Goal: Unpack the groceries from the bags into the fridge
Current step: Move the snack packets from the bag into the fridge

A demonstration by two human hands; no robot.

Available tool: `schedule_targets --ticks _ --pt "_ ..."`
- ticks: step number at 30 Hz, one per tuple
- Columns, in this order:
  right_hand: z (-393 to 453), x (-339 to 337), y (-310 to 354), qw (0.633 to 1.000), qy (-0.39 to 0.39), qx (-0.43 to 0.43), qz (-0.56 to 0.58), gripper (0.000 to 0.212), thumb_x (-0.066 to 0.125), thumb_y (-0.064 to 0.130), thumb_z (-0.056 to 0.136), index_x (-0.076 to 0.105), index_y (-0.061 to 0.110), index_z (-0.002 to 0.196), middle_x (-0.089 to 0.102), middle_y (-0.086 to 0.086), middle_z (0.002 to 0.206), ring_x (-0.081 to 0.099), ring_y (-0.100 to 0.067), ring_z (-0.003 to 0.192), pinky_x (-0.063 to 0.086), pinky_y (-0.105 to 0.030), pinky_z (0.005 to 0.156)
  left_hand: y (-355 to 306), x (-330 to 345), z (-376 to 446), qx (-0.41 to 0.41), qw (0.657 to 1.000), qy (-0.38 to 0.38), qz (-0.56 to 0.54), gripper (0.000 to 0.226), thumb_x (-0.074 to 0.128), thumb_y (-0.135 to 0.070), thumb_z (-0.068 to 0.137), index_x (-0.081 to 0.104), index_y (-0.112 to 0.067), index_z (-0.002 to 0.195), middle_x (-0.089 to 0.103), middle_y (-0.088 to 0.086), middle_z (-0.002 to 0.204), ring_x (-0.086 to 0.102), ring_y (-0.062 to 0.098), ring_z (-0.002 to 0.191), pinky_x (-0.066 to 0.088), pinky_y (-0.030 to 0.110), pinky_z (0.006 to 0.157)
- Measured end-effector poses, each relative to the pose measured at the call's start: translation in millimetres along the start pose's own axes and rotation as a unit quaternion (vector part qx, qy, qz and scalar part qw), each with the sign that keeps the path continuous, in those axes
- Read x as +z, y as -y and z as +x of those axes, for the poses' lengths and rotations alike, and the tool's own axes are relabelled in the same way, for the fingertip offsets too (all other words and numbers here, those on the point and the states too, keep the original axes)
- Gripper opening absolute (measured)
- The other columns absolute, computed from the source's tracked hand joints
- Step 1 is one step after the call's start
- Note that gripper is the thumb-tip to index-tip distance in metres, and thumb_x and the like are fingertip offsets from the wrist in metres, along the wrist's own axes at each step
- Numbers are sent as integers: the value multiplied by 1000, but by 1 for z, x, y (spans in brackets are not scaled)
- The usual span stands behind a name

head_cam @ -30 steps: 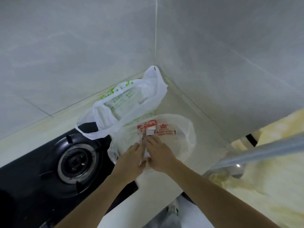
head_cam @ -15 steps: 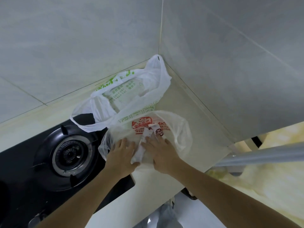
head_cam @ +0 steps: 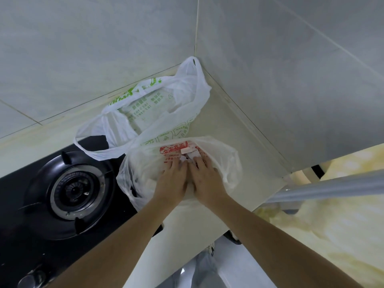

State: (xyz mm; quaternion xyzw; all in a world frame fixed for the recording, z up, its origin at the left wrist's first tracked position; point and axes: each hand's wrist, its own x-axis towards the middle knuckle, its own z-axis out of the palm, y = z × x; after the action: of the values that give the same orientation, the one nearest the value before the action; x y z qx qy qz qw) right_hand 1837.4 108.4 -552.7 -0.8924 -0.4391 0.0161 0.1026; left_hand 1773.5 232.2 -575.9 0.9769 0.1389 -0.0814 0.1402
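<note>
While both forearms are stretched from the near edge toward the corner of the counter [head_cam: 234, 125], the two hands are laid side by side on the near bag [head_cam: 226, 161]. The left hand [head_cam: 171, 183] rests on the top of this bag with its fingers bent down into the plastic, and the right hand [head_cam: 204, 179] lies just beside it, touching it. At the fingertips of both hands the twisted white handles [head_cam: 190, 155] of the bag are found, and they seem to be pinched there, though how firmly cannot be told. The handles stick out from the fingertips toward the far side, so the tied part lies just beyond the grip.

This bag is of thin, half-clear white plastic with red print on its far face; it is rounded and full, and its contents cannot be made out. Its left edge lies over the black gas stove [head_cam: 68, 190], which stands at the left.

Farther away, touching the first bag, a second bag [head_cam: 145, 109] with green print is seen. It is stretched from the stove toward the corner of the grey tiled walls [head_cam: 104, 48], one handle loop [head_cam: 192, 65] pointing up at the corner, and its mouth is open.
</note>
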Motion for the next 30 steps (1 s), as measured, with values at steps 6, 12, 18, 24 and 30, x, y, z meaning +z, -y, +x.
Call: schedule_targets --ticks 6,12,18,24,30 --pt "1 14 -6 996 15 70 52 76 87 5 67 57 6 136 63 -16 132 67 -29 111 61 -35 89 4 0 -6 -7 995 -66 -69 58 65 3 77 51 -12 131 54 14 130 55 31 108 57 42 81" --pt "11 0 1 987 57 72 130 99 76 -2 77 22 17 158 34 -24 152 40 -42 138 40 -48 117 1 -40 -18 -26 970 -123 -209 74 56 9 74 46 -19 142 47 8 123 52 27 107 54 37 78" --pt "3 -47 18 975 -14 83 204 41 69 4 88 59 11 128 64 -6 126 59 -31 121 51 -42 101 8 -101 -50 19 955 -183 -233 60 64 5 81 51 -21 134 52 -3 115 52 21 106 41 24 82" --pt "-22 -131 51 922 -114 150 339 24 78 18 87 58 31 84 72 8 93 71 -14 89 61 -45 80 20 -192 -66 130 926 -187 -301 47 65 -1 92 56 -28 129 55 -12 117 58 10 110 55 38 90" --pt "-59 -245 59 893 -218 173 354 28 84 21 83 64 21 102 72 8 83 71 -11 79 61 -42 77 -12 -298 -72 220 905 -164 -325 40 70 -2 92 61 -25 122 62 -6 116 64 13 101 56 26 87"
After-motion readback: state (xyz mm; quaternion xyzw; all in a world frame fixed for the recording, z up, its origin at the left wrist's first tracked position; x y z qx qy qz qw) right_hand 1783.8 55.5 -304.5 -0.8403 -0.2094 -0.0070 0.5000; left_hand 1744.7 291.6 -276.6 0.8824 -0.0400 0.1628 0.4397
